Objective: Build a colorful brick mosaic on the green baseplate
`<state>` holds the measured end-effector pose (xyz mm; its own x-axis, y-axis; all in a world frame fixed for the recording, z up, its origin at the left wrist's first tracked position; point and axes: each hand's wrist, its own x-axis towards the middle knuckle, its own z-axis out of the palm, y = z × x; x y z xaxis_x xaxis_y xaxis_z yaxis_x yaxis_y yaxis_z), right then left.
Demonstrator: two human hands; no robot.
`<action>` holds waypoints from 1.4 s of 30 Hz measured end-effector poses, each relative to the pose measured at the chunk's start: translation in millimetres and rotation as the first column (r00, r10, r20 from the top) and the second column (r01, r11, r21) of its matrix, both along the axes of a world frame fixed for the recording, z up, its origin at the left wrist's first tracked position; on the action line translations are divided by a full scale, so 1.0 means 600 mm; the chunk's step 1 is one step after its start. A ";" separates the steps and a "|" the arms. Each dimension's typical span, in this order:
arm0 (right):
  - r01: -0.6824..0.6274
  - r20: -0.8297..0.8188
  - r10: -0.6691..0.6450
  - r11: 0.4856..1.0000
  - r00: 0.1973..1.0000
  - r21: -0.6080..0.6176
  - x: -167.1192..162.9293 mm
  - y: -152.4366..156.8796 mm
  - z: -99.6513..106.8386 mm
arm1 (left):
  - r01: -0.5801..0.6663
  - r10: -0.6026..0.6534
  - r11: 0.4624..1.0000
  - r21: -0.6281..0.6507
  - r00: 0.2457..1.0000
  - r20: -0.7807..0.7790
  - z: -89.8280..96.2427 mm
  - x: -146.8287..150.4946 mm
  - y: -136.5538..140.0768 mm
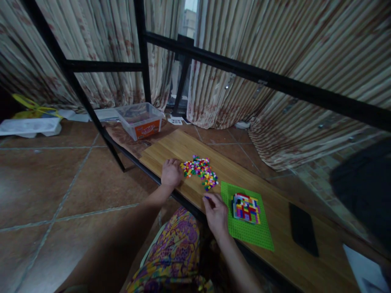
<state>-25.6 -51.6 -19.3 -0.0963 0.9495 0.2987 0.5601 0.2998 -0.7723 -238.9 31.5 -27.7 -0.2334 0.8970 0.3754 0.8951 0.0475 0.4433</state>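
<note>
On the wooden tabletop, a loose pile of small multicoloured building bricks (200,169) lies in front of me. My left hand (171,173) rests at the pile's left edge with its fingers curled in; whatever they hold, if anything, is hidden. Nearer to me, below the pile, my right hand (216,212) pinches a small dark blue brick (207,197) between thumb and finger. Just right of that hand is a green baseplate (265,234). A block built of many coloured bricks (246,208) stands on it.
A clear plastic box (140,120) with an orange label stands at the table's far left end. To the right lie a black flat object (303,229) and a white sheet (365,268). Black metal bars (232,61) rise along the far side, before curtains (220,93).
</note>
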 end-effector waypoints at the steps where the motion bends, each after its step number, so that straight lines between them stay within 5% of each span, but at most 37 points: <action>1: -0.004 -0.014 0.004 1.000 1.000 0.001 0.001 0.000 0.000 | -0.001 0.001 1.000 0.002 1.000 -0.001 0.000 0.000 0.000; 16: 0.028 -0.123 -0.029 1.000 0.992 -0.009 0.008 0.010 -0.020 | 0.019 -0.018 0.999 0.027 1.000 -0.022 -0.004 -0.002 0.003; 29: 0.035 -0.083 -0.039 0.998 0.996 -0.043 0.024 -0.017 0.009 | 0.009 -0.009 0.999 0.038 1.000 -0.017 -0.006 -0.004 0.005; 34: 0.055 0.072 -0.052 0.998 0.996 -0.036 0.061 -0.048 0.025 | 0.012 -0.012 0.999 0.036 1.000 -0.007 -0.005 -0.004 0.006; 42: 0.291 0.129 -0.293 0.956 0.947 0.038 0.162 -0.057 0.055 | 0.007 -0.006 0.999 0.045 1.000 -0.031 -0.004 -0.005 0.007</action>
<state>71.4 -85.6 13.8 0.1449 0.9365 0.3194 0.7215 0.1210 -0.6818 -242.1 35.8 -30.3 -0.2156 0.8804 0.4224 0.9084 0.0222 0.4174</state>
